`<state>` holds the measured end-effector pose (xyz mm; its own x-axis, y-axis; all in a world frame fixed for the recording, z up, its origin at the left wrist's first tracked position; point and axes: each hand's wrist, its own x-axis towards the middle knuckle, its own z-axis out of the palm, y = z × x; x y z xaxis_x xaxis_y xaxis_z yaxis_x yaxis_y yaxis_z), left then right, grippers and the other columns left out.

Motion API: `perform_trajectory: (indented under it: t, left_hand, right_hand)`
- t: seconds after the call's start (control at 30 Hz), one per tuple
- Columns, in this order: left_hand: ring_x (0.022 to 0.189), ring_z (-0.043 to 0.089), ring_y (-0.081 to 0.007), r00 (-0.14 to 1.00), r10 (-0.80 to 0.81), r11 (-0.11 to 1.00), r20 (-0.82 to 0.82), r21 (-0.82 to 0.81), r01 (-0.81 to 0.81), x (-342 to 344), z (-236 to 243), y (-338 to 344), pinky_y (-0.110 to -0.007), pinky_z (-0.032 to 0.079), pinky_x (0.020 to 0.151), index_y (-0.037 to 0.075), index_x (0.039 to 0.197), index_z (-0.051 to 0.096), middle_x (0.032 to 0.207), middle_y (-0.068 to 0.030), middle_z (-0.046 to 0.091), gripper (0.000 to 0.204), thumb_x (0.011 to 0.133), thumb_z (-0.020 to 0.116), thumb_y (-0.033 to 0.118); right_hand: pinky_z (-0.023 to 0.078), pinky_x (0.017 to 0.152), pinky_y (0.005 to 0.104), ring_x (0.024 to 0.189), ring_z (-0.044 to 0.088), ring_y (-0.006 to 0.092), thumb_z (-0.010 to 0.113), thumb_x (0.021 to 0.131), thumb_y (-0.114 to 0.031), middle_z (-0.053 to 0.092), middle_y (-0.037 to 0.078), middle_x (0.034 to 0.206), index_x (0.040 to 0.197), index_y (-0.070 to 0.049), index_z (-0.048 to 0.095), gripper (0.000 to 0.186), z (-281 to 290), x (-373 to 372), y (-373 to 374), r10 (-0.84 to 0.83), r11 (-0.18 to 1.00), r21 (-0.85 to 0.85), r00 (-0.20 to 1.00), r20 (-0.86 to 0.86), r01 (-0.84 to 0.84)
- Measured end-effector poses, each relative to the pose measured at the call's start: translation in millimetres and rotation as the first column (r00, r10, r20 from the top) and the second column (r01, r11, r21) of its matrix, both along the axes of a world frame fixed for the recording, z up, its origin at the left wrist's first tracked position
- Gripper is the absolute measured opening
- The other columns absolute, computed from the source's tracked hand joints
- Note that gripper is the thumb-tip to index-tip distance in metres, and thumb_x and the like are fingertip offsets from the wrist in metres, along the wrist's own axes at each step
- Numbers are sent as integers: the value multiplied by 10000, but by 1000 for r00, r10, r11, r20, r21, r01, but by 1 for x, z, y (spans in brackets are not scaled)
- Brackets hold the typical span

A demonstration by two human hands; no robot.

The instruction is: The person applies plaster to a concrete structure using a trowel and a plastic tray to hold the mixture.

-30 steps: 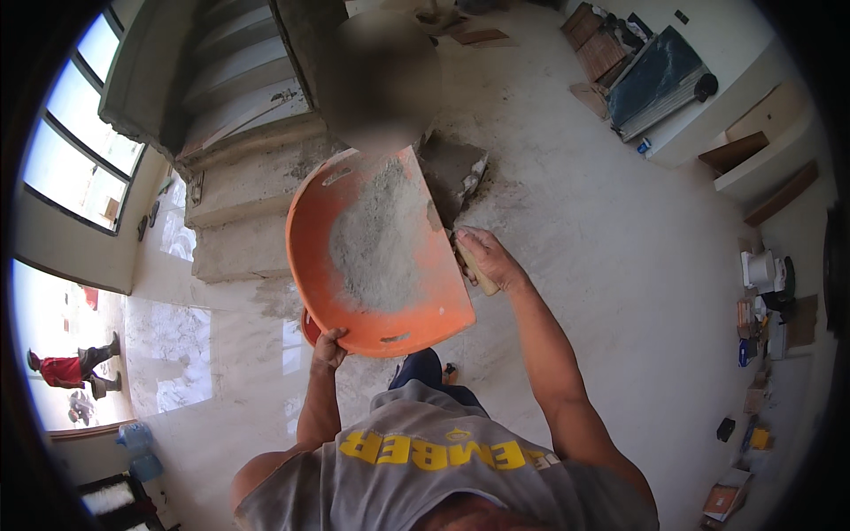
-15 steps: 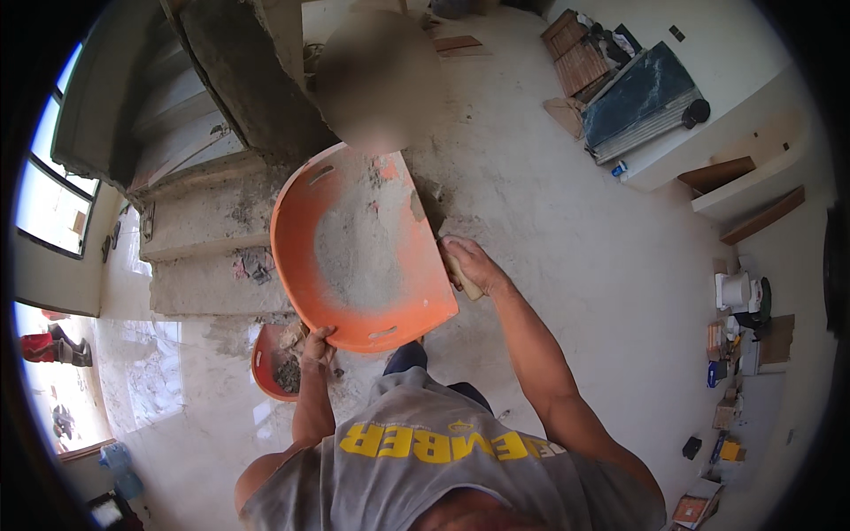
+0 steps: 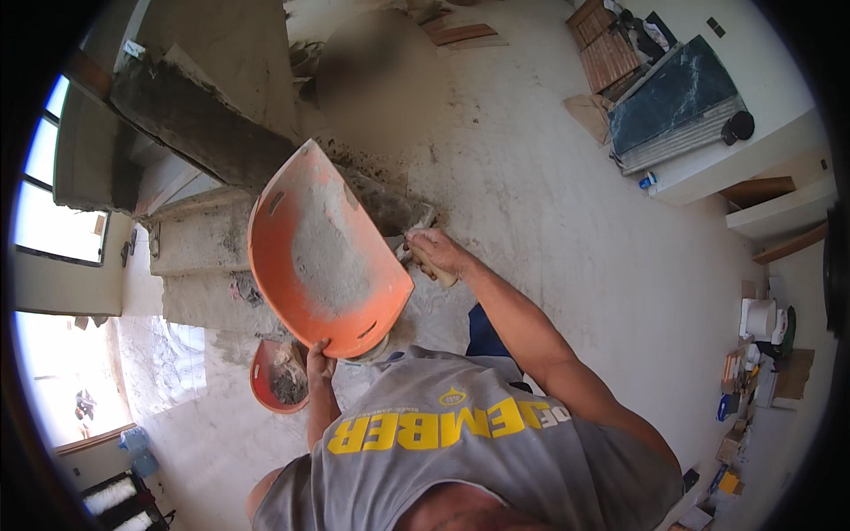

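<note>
Grey powder (image 3: 331, 252) inside the large orange basin (image 3: 273, 257)

Count, things in view. Hands: two, one left hand (image 3: 320, 363) and one right hand (image 3: 432, 251). Orange tubs: two, one larger tub (image 3: 278, 276) and one smaller tub (image 3: 261, 376). Tub loads: two, one of grey powder (image 3: 332, 252), one of rubble (image 3: 288, 388). Wooden-handled tool (image 3: 438, 271): one. Grey shirt (image 3: 434, 473): one. Dark marbled slab (image 3: 673, 93): one. Corrugated panel (image 3: 682, 140): one. White container (image 3: 759, 319): one. Blue bottle (image 3: 138, 451): at least one; exact count unclear. Concrete steps (image 3: 202, 241): at least two, remainder partly hidden.
</note>
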<state>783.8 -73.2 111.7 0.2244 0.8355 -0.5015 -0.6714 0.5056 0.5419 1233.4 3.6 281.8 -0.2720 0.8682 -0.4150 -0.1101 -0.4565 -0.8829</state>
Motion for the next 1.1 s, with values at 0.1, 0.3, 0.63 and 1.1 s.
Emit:
perform_trajectory:
  t: [0.1, 0.3, 0.63, 1.1]
  left_hand:
    - [1335, 576, -345, 986, 151, 986, -64, -63, -155, 56, 21, -23, -493, 493, 1170, -34, 1434, 467, 1429, -183, 578, 557, 900, 619, -75]
    - [1317, 591, -345, 930, 362, 924, -58, -111, -367, 141, 35, -21, -496, 515, 1151, -11, 1416, 490, 1413, -181, 588, 560, 883, 642, -89]
    - [1341, 570, -345, 798, 590, 772, -119, -207, -601, 288, 0, 93, -514, 472, 1180, -2, 1455, 468, 1430, -167, 580, 574, 905, 618, -70]
    - [1231, 615, -321, 824, 566, 729, -34, -446, -519, 501, -136, 477, -448, 497, 1156, -65, 1328, 501, 1314, -193, 593, 389, 944, 560, -90]
  right_hand:
    - [451, 413, 323, 465, 530, 127, 503, 1098, -441, 563, 29, 701, 1035, -63, 608, 397, -8, 43, 11, 154, 986, -61, 986, -70, -158]
    - [444, 418, 326, 469, 521, 119, 501, 1102, -420, 541, 19, 668, 1025, -60, 625, 388, -10, 116, 98, 259, 965, -20, 963, -78, -262]
    - [450, 433, 337, 479, 531, 131, 531, 1070, -413, 551, 41, 703, 1093, -14, 637, 413, -70, 219, 314, 235, 971, -59, 969, 70, -232]
    - [485, 398, 433, 467, 580, 248, 597, 1010, -356, 560, 100, 654, 962, -45, 589, 315, -152, 664, 502, 63, 758, -404, 559, 827, 513]
